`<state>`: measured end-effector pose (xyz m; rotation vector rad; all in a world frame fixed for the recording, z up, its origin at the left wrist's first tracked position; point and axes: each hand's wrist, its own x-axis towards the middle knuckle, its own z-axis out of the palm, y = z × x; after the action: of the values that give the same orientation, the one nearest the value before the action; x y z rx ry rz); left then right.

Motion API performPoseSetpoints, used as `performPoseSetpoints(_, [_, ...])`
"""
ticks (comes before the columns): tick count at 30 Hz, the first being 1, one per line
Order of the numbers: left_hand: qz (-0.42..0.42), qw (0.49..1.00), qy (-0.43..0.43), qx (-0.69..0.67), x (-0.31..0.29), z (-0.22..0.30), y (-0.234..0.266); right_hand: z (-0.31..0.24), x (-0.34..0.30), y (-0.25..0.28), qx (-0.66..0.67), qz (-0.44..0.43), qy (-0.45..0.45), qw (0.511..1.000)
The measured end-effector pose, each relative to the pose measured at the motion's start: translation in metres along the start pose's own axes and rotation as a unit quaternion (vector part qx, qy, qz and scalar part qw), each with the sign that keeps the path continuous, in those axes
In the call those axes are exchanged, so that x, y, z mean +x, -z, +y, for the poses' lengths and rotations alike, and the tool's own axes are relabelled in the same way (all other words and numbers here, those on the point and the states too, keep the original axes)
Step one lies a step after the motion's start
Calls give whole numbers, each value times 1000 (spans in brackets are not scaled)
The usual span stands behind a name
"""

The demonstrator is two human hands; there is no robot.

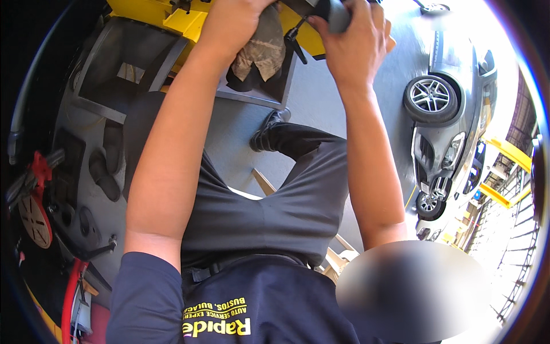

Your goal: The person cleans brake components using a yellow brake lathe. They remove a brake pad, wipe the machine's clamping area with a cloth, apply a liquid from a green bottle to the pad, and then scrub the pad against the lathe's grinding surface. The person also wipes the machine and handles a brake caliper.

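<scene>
Car repair garage, grey car (452, 114), yellow lift (172, 17), grey painted floor (321, 97)

rag (260, 51) between both hands, car (452, 120) at right

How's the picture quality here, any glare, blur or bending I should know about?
Head view: strong glare washes out the upper right around the grey car; a smeared blurred patch sits lower right; fisheye bending curves the edges, with dark corners; left hand and right hand are sharp but cut by the top edge.
</scene>
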<state>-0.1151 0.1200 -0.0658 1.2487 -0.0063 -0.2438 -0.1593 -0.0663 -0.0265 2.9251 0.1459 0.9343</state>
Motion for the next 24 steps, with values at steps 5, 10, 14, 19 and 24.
performPoseSetpoints(5, [9,999,-38,-31,11,-14,11,20,-22,20,-53,-39,-18,998])
performPoseSetpoints(10, [-6,999,-24,-28,5,-8,3,0,-9,7,-22,-15,-25,999])
performPoseSetpoints(14, [-15,999,19,-43,6,-5,1,19,-22,17,-20,-37,-57,997])
performPoseSetpoints(19, [-7,1000,-8,-18,1,-4,2,-9,3,1,14,15,-44,999])
performPoseSetpoints(24, [74,993,8,-94,11,-12,15,-1,2,10,-14,-18,-17,1000])
